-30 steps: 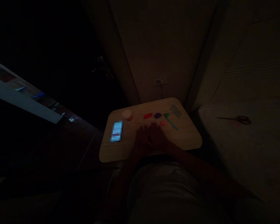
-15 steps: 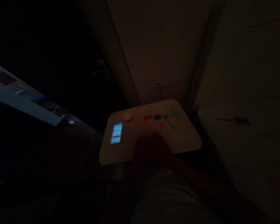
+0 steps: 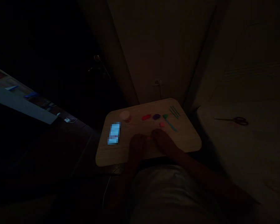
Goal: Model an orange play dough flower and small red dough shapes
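My left hand (image 3: 137, 143) rests near the front edge of a small wooden table (image 3: 123, 154), its fingers curled in. Beside it, a short gap apart, my right hand (image 3: 160, 138) is also closed. It is too dark to make out what either holds. Just beyond my right hand lies a small pink lump (image 3: 162, 124), apparently clay. Farther back are a red lump (image 3: 146, 117), a purple lump (image 3: 156, 116) and a green piece (image 3: 165, 116). A teal stick-like tool (image 3: 171, 124) touches or lies close to the green piece.
A lit phone (image 3: 114, 133) lies on the table's left, with a pale lidded tub (image 3: 125, 116) behind it. Several thin green sticks (image 3: 174, 112) sit at the back right. Scissors (image 3: 238, 120) lie on a pale surface to the right. A wall socket (image 3: 157, 82) holds a plug.
My hands have moved apart and their fingers have curled in; before, they were close together with fingers more stretched. The view has shifted slightly, and the objects stay in place on the table.
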Demonstrator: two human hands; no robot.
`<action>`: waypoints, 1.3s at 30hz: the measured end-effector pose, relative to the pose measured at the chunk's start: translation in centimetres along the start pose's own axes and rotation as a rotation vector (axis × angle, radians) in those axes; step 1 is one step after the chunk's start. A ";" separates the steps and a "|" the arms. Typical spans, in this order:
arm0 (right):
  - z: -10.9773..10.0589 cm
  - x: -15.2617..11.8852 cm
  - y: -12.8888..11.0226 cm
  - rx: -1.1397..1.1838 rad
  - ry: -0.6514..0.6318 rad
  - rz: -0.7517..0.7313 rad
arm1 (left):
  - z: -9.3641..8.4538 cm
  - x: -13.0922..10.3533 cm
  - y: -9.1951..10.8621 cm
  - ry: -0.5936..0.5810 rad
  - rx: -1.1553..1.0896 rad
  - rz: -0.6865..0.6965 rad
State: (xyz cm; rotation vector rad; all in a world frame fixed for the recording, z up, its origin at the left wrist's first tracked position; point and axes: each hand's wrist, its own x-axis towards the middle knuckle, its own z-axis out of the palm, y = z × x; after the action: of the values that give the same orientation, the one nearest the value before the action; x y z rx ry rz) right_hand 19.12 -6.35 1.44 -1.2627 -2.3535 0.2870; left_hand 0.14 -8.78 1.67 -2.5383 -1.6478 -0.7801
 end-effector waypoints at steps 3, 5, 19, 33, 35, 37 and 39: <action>-0.5 2.4 0.1 -0.095 0.015 0.010 | 0.4 1.7 -0.7 0.006 0.036 -0.039; -0.1 3.5 0.1 -0.151 0.002 0.026 | 1.0 2.4 -1.3 0.000 0.065 -0.068; 3.9 -0.8 -1.9 -0.167 0.071 -0.063 | 1.7 -0.5 0.1 -0.108 0.134 -0.016; 3.8 4.1 0.6 -0.198 0.015 -0.051 | 2.3 3.5 -1.8 -0.180 0.087 0.019; 3.9 2.6 0.1 -0.201 0.015 -0.072 | 1.9 2.6 -1.3 -0.200 0.121 0.030; 3.9 0.9 -0.6 -0.195 0.019 -0.088 | 1.5 1.3 -0.8 -0.216 0.152 0.054; 3.7 -0.2 -1.1 -0.181 0.017 -0.097 | 1.3 0.5 -0.6 -0.222 0.167 0.082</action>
State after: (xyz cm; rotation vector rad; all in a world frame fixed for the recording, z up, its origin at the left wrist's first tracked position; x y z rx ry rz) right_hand 16.66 -6.98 -1.43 -1.2198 -2.4622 0.0328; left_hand 0.30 -7.77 0.57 -2.6311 -1.5756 -0.3484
